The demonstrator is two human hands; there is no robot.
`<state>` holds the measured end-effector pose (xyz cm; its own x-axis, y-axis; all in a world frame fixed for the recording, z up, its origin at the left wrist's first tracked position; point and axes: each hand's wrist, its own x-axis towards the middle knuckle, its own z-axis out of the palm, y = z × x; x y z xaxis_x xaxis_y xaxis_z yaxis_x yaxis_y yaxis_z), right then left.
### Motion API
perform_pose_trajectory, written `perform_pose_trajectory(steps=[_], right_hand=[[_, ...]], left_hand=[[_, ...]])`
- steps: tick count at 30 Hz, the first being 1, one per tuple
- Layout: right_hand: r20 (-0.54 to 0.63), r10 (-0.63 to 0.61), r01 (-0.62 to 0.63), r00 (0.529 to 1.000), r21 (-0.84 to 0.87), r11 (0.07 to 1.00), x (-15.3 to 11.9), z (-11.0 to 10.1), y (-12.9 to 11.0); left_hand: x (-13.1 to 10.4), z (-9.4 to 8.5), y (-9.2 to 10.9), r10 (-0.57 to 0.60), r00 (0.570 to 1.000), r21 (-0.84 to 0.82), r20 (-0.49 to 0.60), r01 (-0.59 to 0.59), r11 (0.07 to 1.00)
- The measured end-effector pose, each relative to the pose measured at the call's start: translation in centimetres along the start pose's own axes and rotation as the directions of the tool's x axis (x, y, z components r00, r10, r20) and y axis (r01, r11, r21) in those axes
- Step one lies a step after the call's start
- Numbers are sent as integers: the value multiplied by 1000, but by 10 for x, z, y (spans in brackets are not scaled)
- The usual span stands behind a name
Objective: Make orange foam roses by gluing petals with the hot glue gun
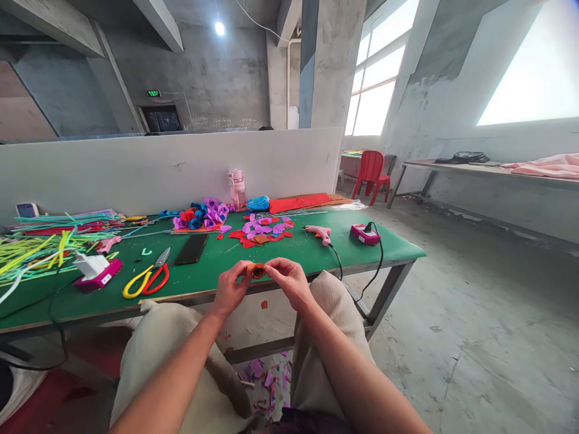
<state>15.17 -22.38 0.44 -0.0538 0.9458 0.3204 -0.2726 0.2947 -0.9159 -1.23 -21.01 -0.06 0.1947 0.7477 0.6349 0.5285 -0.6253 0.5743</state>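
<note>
An orange-brown paper flower (257, 271), rolled into a small rosette with a dark centre, is held at the front edge of the green table (217, 247). My left hand (232, 290) pinches its left side between thumb and fingertips. On the other side, the thumb and fingers of my right hand (289, 280) grip its edge. Beyond the hands lie loose purple and red paper petals (262, 228). A pink glue gun (320, 233) rests to the right of them, and finished-looking paper flowers (203, 215) are heaped to the left.
Scissors (147, 278) and a black phone (192, 249) lie left of my hands. Farther left are coloured stems (45, 247) and a power strip (98, 274). A corded magenta socket (365, 234) sits at the right. A pink bottle (236, 188) stands by the white partition (172, 169).
</note>
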Motion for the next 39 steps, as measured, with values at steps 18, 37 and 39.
perform_pose_trajectory(steps=[18,37,39], right_hand=[[70,45,-48,997,52,997,0,-3,-3],[21,-48,49,999,-49,998,-2,6,0],[18,-89,90,996,-98,991,-3,6,2]], left_hand=[[-1,-1,4,21,1000,15,-9,-20,1000],[-3,1,-4,-120,988,30,-102,123,992],[-3,1,0,-142,983,19,-119,145,989]])
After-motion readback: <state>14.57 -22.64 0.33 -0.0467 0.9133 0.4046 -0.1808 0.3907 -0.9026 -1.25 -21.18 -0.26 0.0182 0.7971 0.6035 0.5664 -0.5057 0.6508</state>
